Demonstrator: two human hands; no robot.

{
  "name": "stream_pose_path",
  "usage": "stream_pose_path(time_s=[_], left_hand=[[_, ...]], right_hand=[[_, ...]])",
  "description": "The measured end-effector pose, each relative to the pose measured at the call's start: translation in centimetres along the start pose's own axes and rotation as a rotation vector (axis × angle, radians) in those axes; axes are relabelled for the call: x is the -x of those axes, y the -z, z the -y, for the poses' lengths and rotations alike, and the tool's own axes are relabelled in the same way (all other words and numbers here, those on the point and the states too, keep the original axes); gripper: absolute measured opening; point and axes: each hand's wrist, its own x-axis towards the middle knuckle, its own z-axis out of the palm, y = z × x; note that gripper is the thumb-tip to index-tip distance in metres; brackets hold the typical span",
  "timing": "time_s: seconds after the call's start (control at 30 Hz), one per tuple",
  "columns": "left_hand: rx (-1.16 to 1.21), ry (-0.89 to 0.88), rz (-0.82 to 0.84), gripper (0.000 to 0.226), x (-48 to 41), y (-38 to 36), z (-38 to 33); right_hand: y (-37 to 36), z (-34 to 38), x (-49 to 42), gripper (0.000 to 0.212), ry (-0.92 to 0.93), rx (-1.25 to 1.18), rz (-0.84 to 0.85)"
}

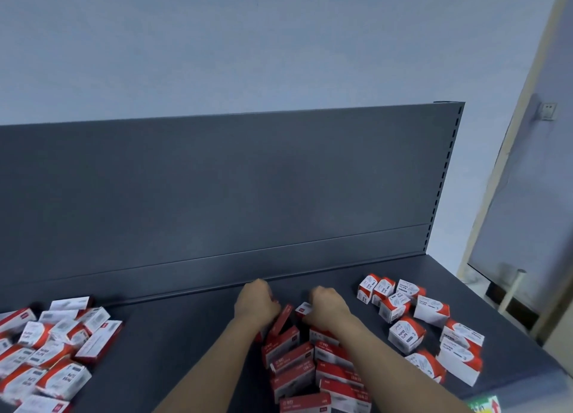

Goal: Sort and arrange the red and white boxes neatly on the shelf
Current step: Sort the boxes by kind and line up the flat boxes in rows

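Several flat red boxes (313, 366) lie in a loose pile on the dark grey shelf (186, 335), between my forearms. My left hand (255, 302) has its fingers curled at the far end of this pile, against a tilted red box (283, 318). My right hand (328, 307) curls over the pile's far right end, beside a small red and white box (303, 308). Whether either hand truly grips a box is hidden by the knuckles. A heap of mixed red and white boxes (49, 350) lies at the left. Taller white and red paper-clip boxes (415, 322) stand scattered at the right.
The shelf's upright grey back panel (232, 189) rises just beyond my hands. The shelf's right edge (508, 338) drops off beside a pale door frame (508, 170). A green and red label (486, 405) shows at the front right corner.
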Motion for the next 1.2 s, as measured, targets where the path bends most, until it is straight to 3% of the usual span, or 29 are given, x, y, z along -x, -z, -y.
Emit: stream_pose_path(time_s=[0.13,0.23,0.3,0.43,0.53,0.63,0.83,1.2], left_hand=[[0.024,-0.04,0.03,0.023,0.0,-0.1,0.5],[-0.001,-0.084,0.031,0.012,0.1,0.1,1.0],[-0.018,-0.105,0.014,0.024,0.3,0.5,1.3],[-0.189,-0.196,-0.209,0.056,1.3,2.4,1.4],[-0.323,-0.244,-0.342,0.061,2.2,4.3,1.8],[-0.417,-0.234,-0.4,0.062,3.2,6.2,2.9],[-0.442,-0.135,-0.467,0.061,5.9,9.2,6.5],[-0.412,0.081,-0.395,0.064,9.2,13.2,19.8]], right_hand=[[0.0,0.0,0.1,0.034,-0.026,0.04,0.022],[-0.1,0.1,0.1,0.03,-0.032,0.065,0.034],[0.2,0.7,0.4,0.032,-0.025,0.072,0.026],[1.3,3.1,1.4,0.047,0.15,0.141,-0.22],[2.1,5.7,2.1,0.055,0.287,0.136,-0.423],[2.4,8.1,2.6,0.057,0.37,0.124,-0.495],[0.5,12.6,3.1,0.056,0.502,0.056,-0.488],[-6.7,23.2,5.3,0.055,0.693,0.057,-0.333]])
